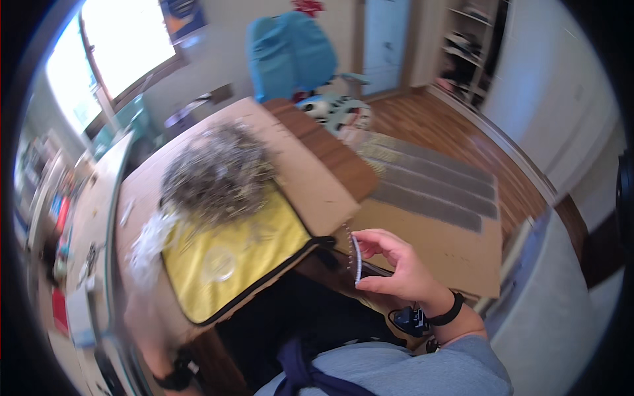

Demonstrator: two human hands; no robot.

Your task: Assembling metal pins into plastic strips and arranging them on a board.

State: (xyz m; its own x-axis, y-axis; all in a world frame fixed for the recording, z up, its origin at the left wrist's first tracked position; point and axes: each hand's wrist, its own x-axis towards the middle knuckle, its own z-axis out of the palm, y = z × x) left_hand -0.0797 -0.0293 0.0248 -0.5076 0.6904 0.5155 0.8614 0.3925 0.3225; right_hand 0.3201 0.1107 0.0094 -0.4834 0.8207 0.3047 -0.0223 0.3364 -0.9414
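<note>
My right hand (399,267) is closed, pinching the two ends of a thin, curved white strip (358,261) between thumb and fingers. Small brownish dots run in a row beside the strip. At the lower left, my left hand (150,317) is smeared by motion, so its fingers cannot be made out. It is nearest to a crumpled clear-white plastic bag (148,247). A large tangled heap of grey-brown wiry fibres (218,171) lies on a yellow cloth with black edging (264,254). A clear round piece (219,264) rests on the cloth, with loose fibres near it.
Under the cloth is a cardboard sheet (297,168) on a brown wooden table (330,155). To the right, another cardboard sheet (429,244) bears several grey strips (429,188). A blue-covered chair (290,56) stands beyond. A cluttered desk (99,218) runs along the left.
</note>
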